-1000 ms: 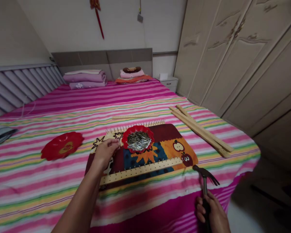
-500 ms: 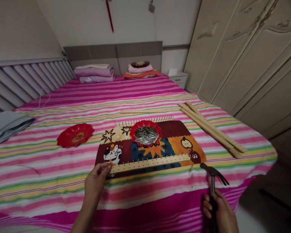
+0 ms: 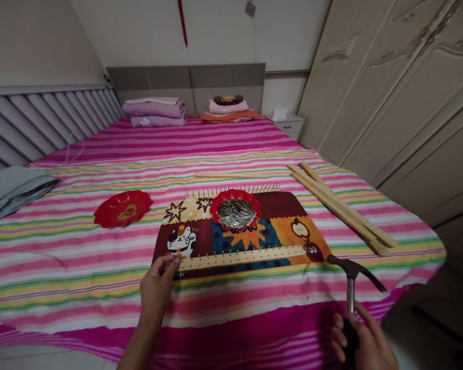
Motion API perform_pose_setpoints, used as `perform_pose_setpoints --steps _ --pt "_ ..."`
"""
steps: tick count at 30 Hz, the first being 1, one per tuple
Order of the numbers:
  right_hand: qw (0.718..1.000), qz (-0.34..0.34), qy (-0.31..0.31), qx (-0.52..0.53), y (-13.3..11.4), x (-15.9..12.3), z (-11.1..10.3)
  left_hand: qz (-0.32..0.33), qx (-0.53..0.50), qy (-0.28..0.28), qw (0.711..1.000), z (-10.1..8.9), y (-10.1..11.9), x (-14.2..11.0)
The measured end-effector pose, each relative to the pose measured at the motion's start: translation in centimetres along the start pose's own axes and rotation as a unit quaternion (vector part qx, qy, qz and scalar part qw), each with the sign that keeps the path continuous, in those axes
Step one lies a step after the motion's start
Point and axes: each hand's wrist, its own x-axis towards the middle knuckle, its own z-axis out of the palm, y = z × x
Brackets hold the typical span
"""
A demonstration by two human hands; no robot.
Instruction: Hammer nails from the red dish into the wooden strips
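Observation:
My left hand point(image 3: 160, 280) pinches the left end of a pale wooden strip point(image 3: 239, 257) that lies across the patterned mat point(image 3: 285, 203). Rows of small holes run along the strip, and several nails stand up from its far row. In my right hand point(image 3: 364, 336) is a claw hammer point(image 3: 351, 288), gripped by its black handle, its head raised just off the mat's right front corner. On the mat, behind the strip, sits a red scalloped dish point(image 3: 235, 209) full of loose nails. Another strip with upright nails point(image 3: 233, 190) lies along the mat's back edge.
A second red dish point(image 3: 122, 208) rests left of the mat on the striped bedspread point(image 3: 100, 293). Several wooden strips point(image 3: 341, 210) are stacked at the right, and a thin one point(image 3: 231, 176) lies behind. Grey cloth point(image 3: 17, 190) is at far left; folded bedding point(image 3: 156, 112) is by the headboard.
The hammer has shifted a little to the right and its head has turned. My left hand stays at the strip's left end. The whole view has shifted slightly.

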Motion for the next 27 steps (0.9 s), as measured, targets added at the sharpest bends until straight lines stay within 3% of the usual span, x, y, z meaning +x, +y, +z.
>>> perform_pose_setpoints --steps 5,9,11,14,17,19,23,27 --pt "0.995 -0.025 -0.065 -0.073 -2.2 -3.2 3.4 0.015 0.081 0.001 0.997 -0.1 0.7 -0.6" --pt "0.961 0.0 -0.226 -0.159 -2.0 -5.2 7.0 0.02 0.112 -0.006 0.994 0.0 1.0 -0.9" --pt "0.923 -0.032 -0.327 -0.202 -1.5 -5.6 9.0 0.029 0.116 -0.007 0.993 0.0 0.9 -0.9" --pt "0.836 -0.127 -0.458 -0.273 -1.0 -5.6 11.9 0.058 0.126 0.002 0.99 0.2 0.4 -1.0" --pt "0.75 -0.219 -0.538 -0.316 -0.4 -5.6 14.5 0.09 0.16 0.014 0.983 0.3 -0.1 -1.0" --pt "0.712 -0.267 -0.562 -0.325 0.1 -5.7 15.7 0.106 0.183 0.018 0.977 0.4 -0.2 -1.0" --pt "0.664 -0.312 -0.56 -0.384 1.0 -5.9 17.0 0.118 0.197 0.008 0.973 0.5 -0.2 -1.1" --pt "0.647 -0.321 -0.554 -0.414 1.2 -5.9 17.4 0.11 0.192 0.01 0.975 0.4 -0.3 -1.1"
